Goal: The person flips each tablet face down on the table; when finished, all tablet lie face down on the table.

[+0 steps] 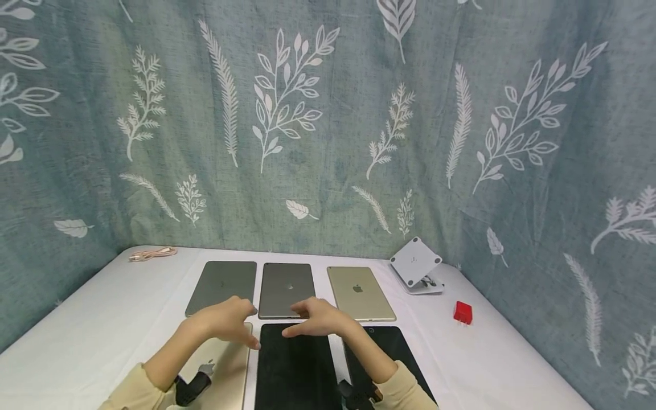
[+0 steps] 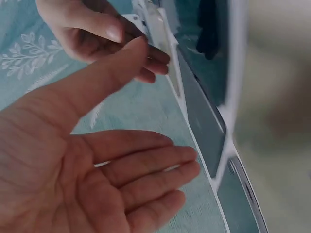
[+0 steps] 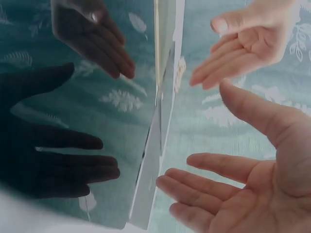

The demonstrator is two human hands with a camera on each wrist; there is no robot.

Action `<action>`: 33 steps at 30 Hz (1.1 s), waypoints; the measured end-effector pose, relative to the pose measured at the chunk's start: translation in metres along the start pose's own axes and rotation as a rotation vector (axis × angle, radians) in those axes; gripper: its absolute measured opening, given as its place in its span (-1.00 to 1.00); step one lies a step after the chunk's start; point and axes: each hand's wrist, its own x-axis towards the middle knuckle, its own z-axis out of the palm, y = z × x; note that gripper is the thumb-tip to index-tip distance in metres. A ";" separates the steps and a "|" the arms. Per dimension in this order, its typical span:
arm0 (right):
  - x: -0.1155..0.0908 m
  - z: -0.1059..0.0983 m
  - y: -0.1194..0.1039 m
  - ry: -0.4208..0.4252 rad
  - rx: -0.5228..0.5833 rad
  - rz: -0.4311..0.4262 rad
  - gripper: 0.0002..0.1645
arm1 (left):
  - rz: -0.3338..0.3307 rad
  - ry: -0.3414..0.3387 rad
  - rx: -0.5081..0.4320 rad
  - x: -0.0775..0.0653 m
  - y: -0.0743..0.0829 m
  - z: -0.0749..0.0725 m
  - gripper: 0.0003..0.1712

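Observation:
My left hand (image 1: 229, 320) hovers over the top of a gold tablet (image 1: 228, 370) lying back-up at the front left. Its fingers are spread and hold nothing, as the left wrist view also shows. Above the upper edge of a black-screened tablet (image 1: 294, 370) in the front middle is my right hand (image 1: 319, 318), thumb and fingers apart, palm reflected in the screen in the right wrist view. Another dark-screened tablet (image 1: 397, 356) lies front right, partly hidden by my right forearm. Behind are a grey tablet (image 1: 222, 282), a darker grey tablet (image 1: 282, 285) and a gold tablet (image 1: 361, 299), all back-up.
A folding metal stand (image 1: 416, 267) is at the back right, with a red charger plug (image 1: 463, 312) in front of it. A coiled cable (image 1: 152, 254) lies at the back left. White cloth (image 1: 118, 319) covers the table; a leaf-patterned curtain (image 1: 328, 210) hangs behind.

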 end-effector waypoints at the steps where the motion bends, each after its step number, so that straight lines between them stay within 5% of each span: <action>1: -0.002 -0.002 0.004 0.006 -0.006 0.008 -0.25 | -0.002 -0.007 0.012 0.003 0.005 0.001 -0.30; 8: -0.011 -0.003 0.026 0.064 -0.103 0.101 -0.27 | 0.008 -0.004 0.040 0.015 0.027 0.012 -0.40; 15: -0.014 -0.002 0.026 0.105 -0.158 0.176 -0.26 | -0.026 0.043 0.058 0.018 0.018 0.024 -0.42; 21: -0.016 0.001 0.025 0.106 -0.205 0.229 -0.35 | -0.059 0.017 0.051 0.018 0.015 0.031 -0.42; 33: -0.014 0.004 0.024 0.123 -0.225 0.222 -0.53 | -0.053 -0.002 0.070 0.020 0.016 0.033 -0.39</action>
